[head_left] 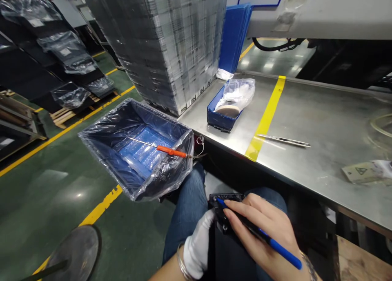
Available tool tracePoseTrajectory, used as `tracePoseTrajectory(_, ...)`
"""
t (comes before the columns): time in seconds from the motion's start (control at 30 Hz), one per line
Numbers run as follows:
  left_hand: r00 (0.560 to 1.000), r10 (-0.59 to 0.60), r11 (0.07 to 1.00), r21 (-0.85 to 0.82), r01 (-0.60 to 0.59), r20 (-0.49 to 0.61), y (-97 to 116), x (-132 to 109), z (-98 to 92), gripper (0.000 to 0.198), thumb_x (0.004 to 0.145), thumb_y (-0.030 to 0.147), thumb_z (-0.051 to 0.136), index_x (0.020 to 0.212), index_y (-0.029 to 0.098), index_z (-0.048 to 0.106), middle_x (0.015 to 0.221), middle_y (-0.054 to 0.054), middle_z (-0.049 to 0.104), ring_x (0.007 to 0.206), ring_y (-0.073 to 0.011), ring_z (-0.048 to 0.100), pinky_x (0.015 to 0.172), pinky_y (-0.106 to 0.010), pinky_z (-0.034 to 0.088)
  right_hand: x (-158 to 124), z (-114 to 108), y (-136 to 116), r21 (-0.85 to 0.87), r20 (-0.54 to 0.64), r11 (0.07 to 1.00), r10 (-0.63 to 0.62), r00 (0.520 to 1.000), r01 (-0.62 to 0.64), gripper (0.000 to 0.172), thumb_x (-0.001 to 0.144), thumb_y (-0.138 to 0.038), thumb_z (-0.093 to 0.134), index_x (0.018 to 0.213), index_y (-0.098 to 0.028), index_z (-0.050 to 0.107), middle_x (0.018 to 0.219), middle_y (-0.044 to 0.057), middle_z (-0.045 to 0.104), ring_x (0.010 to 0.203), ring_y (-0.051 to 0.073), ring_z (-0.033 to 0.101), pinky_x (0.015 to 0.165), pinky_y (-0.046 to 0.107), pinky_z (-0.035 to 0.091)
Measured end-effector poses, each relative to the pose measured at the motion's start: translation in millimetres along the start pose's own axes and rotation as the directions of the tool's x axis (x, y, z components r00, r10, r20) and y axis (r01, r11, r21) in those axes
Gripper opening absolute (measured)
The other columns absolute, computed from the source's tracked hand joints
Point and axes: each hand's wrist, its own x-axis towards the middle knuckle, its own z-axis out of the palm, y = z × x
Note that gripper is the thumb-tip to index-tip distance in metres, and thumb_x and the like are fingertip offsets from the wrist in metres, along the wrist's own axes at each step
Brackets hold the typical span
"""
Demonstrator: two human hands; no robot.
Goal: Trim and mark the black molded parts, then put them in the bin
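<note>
My right hand (pixel 265 232) is bare and pinches a blue and black pen-like tool (pixel 260 233), its tip pressed on a small black part (pixel 225 209) over my lap. My left hand (pixel 199 244), in a white glove, curls round the left side of that black part and holds it. Both hands sit low between my jeans-clad knees, in front of the steel table.
A blue bin lined with clear plastic (pixel 137 148) stands to my left with an orange-handled screwdriver (pixel 159 147) across it. The steel table (pixel 321 122) carries a yellow tape line, metal tweezers (pixel 283 140) and a small blue tray with a bag (pixel 229 105). Stacked trays (pixel 171 44) rise behind.
</note>
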Motion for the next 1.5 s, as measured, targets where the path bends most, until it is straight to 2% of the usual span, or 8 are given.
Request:
tracePoseTrajectory(0.13, 0.994, 0.099, 0.995, -0.009, -0.099, -0.041, 0, 4, 2.0, 0.015, 0.067, 0.036, 0.089, 0.073, 0.025, 0.080, 0.075, 0.000, 0.075, 0.124, -0.0227, 0.057, 0.118, -0.031, 0.027, 3, 4, -1, -0.020, 0.005, 1.000, -0.020, 1.000, 0.020, 0.011, 0.092, -0.011, 0.062, 0.097, -0.015, 0.071, 0.066, 0.001, 0.061, 0.055, 0.011, 0.057, 0.050, 0.023, 0.046)
tracePoseTrajectory(0.3, 0.999, -0.029, 0.998, -0.060, 0.030, 0.014, -3, 2, -16.6, 0.029, 0.080, 0.042, 0.072, 0.092, 0.016, 0.079, 0.097, -0.007, 0.076, 0.125, -0.0269, 0.056, 0.116, -0.036, 0.030, -8, -4, -7, 0.016, -0.029, 1.000, -0.013, 0.999, 0.013, 0.015, 0.090, -0.009, 0.063, 0.100, -0.017, 0.071, 0.065, 0.000, 0.062, 0.053, 0.011, 0.058, 0.049, 0.022, 0.047)
tracePoseTrajectory(0.47, 0.994, 0.102, 0.995, -0.010, -0.102, -0.050, -7, 4, -35.5, 0.029, 0.087, 0.039, 0.065, 0.101, 0.017, 0.078, 0.105, -0.006, 0.076, 0.123, -0.0260, 0.058, 0.114, -0.035, 0.031, -17, -4, -9, 0.017, -0.026, 0.999, -0.034, 0.999, 0.034, 0.016, 0.090, -0.009, 0.064, 0.102, -0.015, 0.070, 0.064, 0.001, 0.063, 0.053, 0.012, 0.060, 0.048, 0.022, 0.048)
tracePoseTrajectory(0.73, 0.997, 0.047, 0.998, -0.035, -0.050, -0.063, -4, -2, -26.1, 0.035, 0.082, 0.042, 0.070, 0.101, 0.015, 0.078, 0.100, -0.007, 0.077, 0.125, -0.0258, 0.056, 0.113, -0.032, 0.032, -16, -1, -9, 0.047, -0.022, 0.999, -0.022, 1.000, 0.023, 0.017, 0.089, -0.010, 0.064, 0.101, -0.017, 0.071, 0.067, 0.001, 0.066, 0.055, 0.012, 0.063, 0.050, 0.021, 0.051)
tracePoseTrajectory(0.9, 0.990, 0.121, 0.992, -0.039, -0.124, -0.077, -3, 1, -28.6, 0.027, 0.081, 0.038, 0.073, 0.099, 0.018, 0.079, 0.101, -0.002, 0.077, 0.122, -0.0223, 0.058, 0.113, -0.029, 0.031, -16, 3, -6, 0.040, -0.012, 0.999, -0.036, 0.999, 0.037, 0.016, 0.090, -0.011, 0.064, 0.102, -0.016, 0.071, 0.064, -0.001, 0.064, 0.053, 0.011, 0.061, 0.050, 0.022, 0.050)
tracePoseTrajectory(1.3, 0.999, -0.036, 0.997, -0.075, 0.034, -0.022, 3, 0, -11.7, 0.033, 0.070, 0.045, 0.078, 0.089, 0.018, 0.079, 0.096, -0.004, 0.077, 0.121, -0.0265, 0.058, 0.111, -0.032, 0.032, -20, 0, -7, 0.056, 0.063, 0.998, -0.041, 0.997, 0.037, 0.012, 0.094, -0.013, 0.061, 0.103, -0.016, 0.068, 0.069, 0.001, 0.068, 0.057, 0.012, 0.065, 0.053, 0.021, 0.052)
tracePoseTrajectory(1.4, 0.997, -0.012, 0.999, -0.044, 0.009, -0.079, 4, -3, -12.2, 0.038, 0.065, 0.046, 0.083, 0.089, 0.017, 0.079, 0.087, -0.003, 0.077, 0.114, -0.0254, 0.062, 0.108, -0.029, 0.034, -19, 0, -7, 0.079, 0.078, 0.997, -0.030, 0.996, 0.024, 0.011, 0.094, -0.015, 0.061, 0.102, -0.015, 0.069, 0.067, 0.001, 0.067, 0.054, 0.011, 0.064, 0.051, 0.021, 0.051)
tracePoseTrajectory(1.5, 0.994, 0.014, 0.996, -0.087, -0.024, -0.113, 6, -6, -14.6, 0.036, 0.065, 0.042, 0.085, 0.089, 0.016, 0.079, 0.084, 0.000, 0.077, 0.096, -0.0177, 0.067, 0.100, -0.021, 0.038, -24, -3, -8, 0.069, 0.075, 0.997, -0.029, 0.997, 0.024, 0.012, 0.093, -0.013, 0.061, 0.102, -0.016, 0.069, 0.068, 0.001, 0.067, 0.055, 0.012, 0.065, 0.051, 0.022, 0.052)
